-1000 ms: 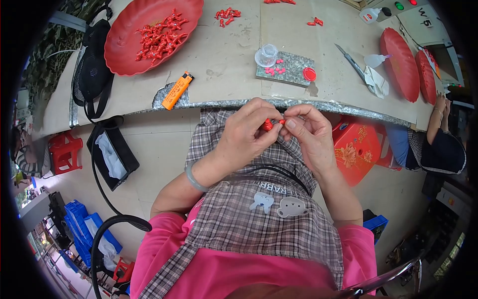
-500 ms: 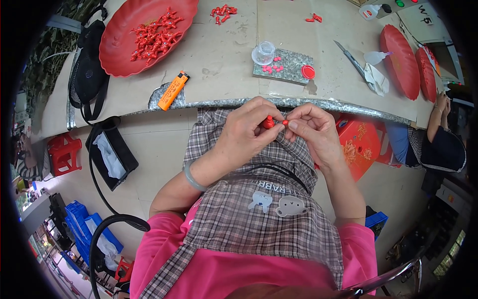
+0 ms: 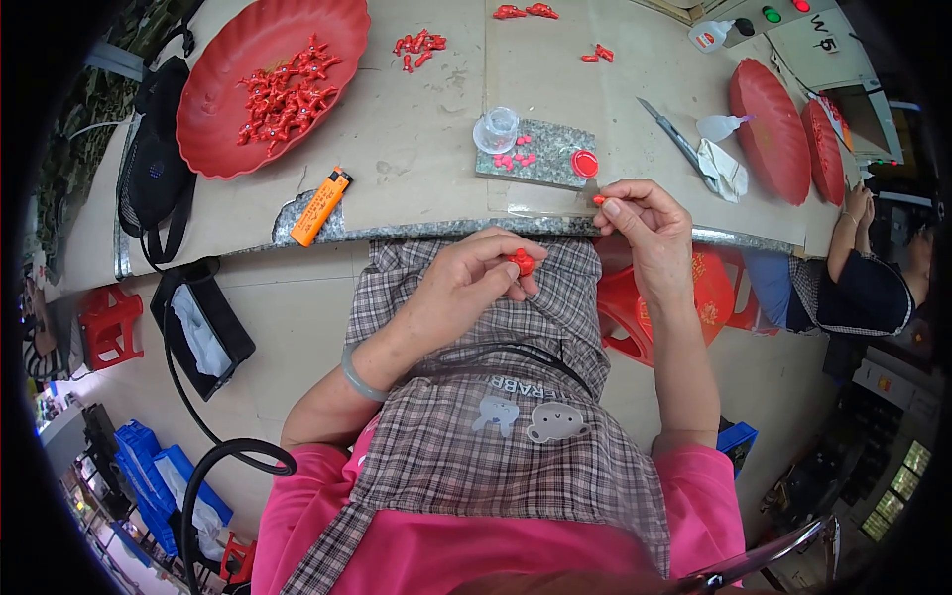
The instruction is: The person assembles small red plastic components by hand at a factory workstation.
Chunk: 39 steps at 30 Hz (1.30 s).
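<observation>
My left hand (image 3: 474, 276), held in front of the table edge, pinches a small glossy red figure piece (image 3: 523, 262) between thumb and fingers. In my right hand (image 3: 647, 224) a tiny red part (image 3: 599, 199) is gripped by the fingertips, over the table's front edge. Just beyond that hand lies a speckled stone slab (image 3: 560, 147). On the slab are a shallow red cap (image 3: 585, 164) with red in it, several pink-red bits (image 3: 514, 161) and a clear plastic cup (image 3: 498, 129). The fingers partly cover both held pieces.
A big red scalloped dish (image 3: 213, 104) holds several red figures (image 3: 288, 94). More red pieces (image 3: 418, 48) lie on the table. An orange lighter (image 3: 321, 206) sits by the front edge; a knife (image 3: 679, 144), tissue (image 3: 722, 171) and red dishes (image 3: 769, 129) are rightward.
My hands have drawn apart. The right one has risen with its tiny red part toward the slab, while the left has stayed low with the red figure piece. The whole view has shifted slightly.
</observation>
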### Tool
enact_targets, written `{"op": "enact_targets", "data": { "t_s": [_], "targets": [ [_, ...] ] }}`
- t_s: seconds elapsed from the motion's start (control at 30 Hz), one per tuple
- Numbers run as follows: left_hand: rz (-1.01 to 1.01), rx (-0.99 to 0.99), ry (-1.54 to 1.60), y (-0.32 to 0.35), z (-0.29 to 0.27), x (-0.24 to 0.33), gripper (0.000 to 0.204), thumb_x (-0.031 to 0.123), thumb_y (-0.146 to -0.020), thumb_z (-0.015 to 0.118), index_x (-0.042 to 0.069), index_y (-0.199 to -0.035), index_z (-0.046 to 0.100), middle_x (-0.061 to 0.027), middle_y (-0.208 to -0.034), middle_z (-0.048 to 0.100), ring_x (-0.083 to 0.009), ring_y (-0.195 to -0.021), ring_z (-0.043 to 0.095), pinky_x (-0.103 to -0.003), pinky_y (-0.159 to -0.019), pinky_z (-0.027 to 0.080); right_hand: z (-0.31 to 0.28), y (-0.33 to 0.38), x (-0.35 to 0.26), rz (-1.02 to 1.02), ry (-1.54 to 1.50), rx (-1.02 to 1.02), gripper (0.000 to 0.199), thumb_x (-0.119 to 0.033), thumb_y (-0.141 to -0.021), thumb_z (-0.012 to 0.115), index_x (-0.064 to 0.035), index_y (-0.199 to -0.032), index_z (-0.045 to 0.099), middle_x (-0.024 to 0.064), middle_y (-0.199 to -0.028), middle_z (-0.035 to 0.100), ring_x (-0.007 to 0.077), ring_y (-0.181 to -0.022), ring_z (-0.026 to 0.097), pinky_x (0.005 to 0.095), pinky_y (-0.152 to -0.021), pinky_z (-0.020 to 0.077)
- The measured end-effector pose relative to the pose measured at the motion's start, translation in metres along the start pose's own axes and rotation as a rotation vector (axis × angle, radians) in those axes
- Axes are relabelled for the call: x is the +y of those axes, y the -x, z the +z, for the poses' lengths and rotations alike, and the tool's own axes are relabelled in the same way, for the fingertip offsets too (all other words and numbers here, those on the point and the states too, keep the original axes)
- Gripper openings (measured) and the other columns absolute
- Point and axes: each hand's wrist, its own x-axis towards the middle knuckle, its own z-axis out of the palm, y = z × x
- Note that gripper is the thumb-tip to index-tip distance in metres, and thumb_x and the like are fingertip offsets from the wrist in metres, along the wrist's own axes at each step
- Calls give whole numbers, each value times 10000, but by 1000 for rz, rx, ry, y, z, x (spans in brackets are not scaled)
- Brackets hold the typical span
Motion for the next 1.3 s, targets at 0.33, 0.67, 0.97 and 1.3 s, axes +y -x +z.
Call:
{"op": "enact_targets", "data": {
  "t_s": [0.33, 0.67, 0.97, 1.3],
  "targets": [
    [-51, -3, 19, 1, -1, -4, 253, 53, -979, 535, -24, -1208, 613, -76, -1034, 612, -139, -893, 670, -257, -772, 546, -8, -28, 4, -267, 281, 44, 99, 17, -914, 636, 43, -997, 685, 62, -972, 651, 103, -790, 643, 231, -704, 527],
    [-127, 11, 69, 1, -2, -6, 252, 25, -955, 599, -19, -1202, 608, -68, -997, 665, -120, -867, 667, -237, -770, 544, 0, -32, -5, -450, 683, 60, 114, 61, -863, 639, 9, -945, 698, 77, -895, 653, 140, -740, 648, 261, -652, 517],
    [-100, 0, 59, 1, -3, -10, 252, 5, -937, 596, -4, -1186, 635, -48, -998, 670, -107, -867, 657, -248, -792, 554, 1, -34, -6, -587, 839, 29, 119, 56, -841, 649, -7, -932, 693, 111, -904, 645, 236, -776, 671, 328, -671, 533],
    [-94, -1, 55, 1, -4, -11, 239, 12, -943, 593, 0, -1178, 638, -46, -1007, 675, -109, -872, 662, -247, -787, 552, 5, -34, -9, -650, 930, 3, 112, 47, -847, 648, -14, -934, 684, 104, -909, 636, 241, -788, 672, 333, -663, 542]
  ]
}}
